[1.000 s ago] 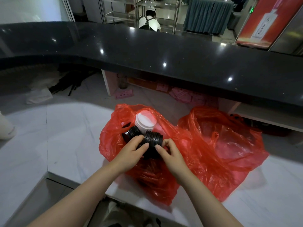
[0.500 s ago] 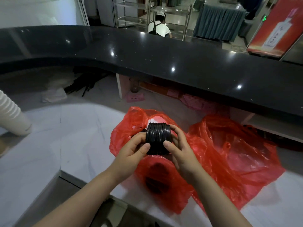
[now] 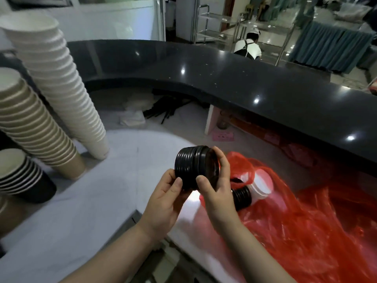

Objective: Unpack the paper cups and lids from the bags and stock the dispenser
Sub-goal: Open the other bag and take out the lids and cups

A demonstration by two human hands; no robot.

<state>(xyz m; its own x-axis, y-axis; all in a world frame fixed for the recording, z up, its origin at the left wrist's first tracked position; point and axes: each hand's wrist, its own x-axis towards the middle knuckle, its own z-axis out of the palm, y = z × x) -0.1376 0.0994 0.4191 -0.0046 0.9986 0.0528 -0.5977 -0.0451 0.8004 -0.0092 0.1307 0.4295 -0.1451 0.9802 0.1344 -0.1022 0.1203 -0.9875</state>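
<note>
Both-handed, left hand (image 3: pixel 163 199) and right hand (image 3: pixel 216 188) around lid stack (image 3: pixel 191 166)

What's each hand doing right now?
Left hand: grips the stack of black lids at its left end.
Right hand: grips the same stack at its right end.

The pale marble counter (image 3: pixel 122 160) carries three inverted paper cup stacks (image 3: pixel 67 99) at its left edge and crumpled red plastic bags (image 3: pixel 306 221) at its right.
</note>
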